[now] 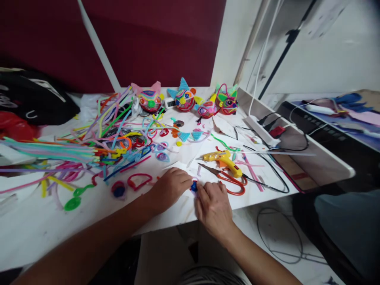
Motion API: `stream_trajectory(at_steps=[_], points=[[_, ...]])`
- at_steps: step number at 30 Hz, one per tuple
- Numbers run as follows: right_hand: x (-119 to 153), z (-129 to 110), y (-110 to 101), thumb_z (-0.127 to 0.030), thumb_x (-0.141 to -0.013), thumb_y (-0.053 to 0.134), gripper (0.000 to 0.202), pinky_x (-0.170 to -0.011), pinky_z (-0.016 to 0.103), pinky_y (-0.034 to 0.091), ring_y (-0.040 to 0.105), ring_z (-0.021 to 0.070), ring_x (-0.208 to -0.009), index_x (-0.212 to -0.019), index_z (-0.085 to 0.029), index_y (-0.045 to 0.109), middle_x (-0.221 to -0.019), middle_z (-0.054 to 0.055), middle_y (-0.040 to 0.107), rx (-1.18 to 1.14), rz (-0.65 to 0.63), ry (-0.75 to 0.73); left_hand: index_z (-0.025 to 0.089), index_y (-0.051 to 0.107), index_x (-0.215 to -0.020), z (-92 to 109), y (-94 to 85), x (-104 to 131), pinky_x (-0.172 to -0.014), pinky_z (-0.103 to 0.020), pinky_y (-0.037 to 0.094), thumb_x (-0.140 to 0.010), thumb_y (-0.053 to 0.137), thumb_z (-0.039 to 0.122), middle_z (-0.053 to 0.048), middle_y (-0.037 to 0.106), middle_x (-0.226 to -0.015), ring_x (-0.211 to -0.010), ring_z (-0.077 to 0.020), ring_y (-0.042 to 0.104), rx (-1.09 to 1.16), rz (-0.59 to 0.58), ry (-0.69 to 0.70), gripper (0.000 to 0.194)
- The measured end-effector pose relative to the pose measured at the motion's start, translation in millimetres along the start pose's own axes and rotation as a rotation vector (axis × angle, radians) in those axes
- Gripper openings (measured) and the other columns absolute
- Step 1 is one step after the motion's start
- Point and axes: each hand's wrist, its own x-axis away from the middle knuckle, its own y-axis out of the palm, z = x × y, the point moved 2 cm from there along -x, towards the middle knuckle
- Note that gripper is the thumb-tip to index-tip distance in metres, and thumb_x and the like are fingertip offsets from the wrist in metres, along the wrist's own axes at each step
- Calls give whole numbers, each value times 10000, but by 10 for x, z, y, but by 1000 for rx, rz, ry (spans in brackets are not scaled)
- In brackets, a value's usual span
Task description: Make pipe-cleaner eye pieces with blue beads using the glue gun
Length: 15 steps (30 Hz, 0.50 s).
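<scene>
A small blue pipe-cleaner coil (194,186) with a purple-pink edge lies on the white table (166,213), between my two hands. My left hand (173,189) is closed, its fingertips pressing on the coil's left side. From the right, the bent fingers of my right hand (214,204) pinch at the same coil; they partly hide it. Just past my right hand lie orange-handled scissors (234,180) and a yellow hot glue gun (224,157). A similar blue coil with a pink rim (118,190) and a red pipe-cleaner loop (139,181) rest left of my left hand.
Loose pipe cleaners (59,152) heap across the left side. Several decorated animal heads (151,102) line the back. A power strip (263,130) with cables and a raised tray edge (326,158) stand at right. A black bag (35,95) sits at far left.
</scene>
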Motion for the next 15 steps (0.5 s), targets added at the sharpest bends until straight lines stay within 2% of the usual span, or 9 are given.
stream_trajectory(at_steps=[9,15], points=[[42,4,19,-166,-923,466,296,-835,435,354,462,235,-830,-1143,-36,616,-856,99,541,-13,101,-29,135,663,-998,-14,33,34,-858,-341,430,-1024,375,236,-60,709,-1003,-931,-190,605,6,42,23,307],[54,2,0,-152,-928,459,284,-790,424,373,453,224,-792,-1145,-42,605,-824,87,539,-21,148,-42,140,647,-1054,-33,46,54,-897,-341,427,-1016,403,230,-68,698,-1048,-986,-183,593,21,42,20,263]])
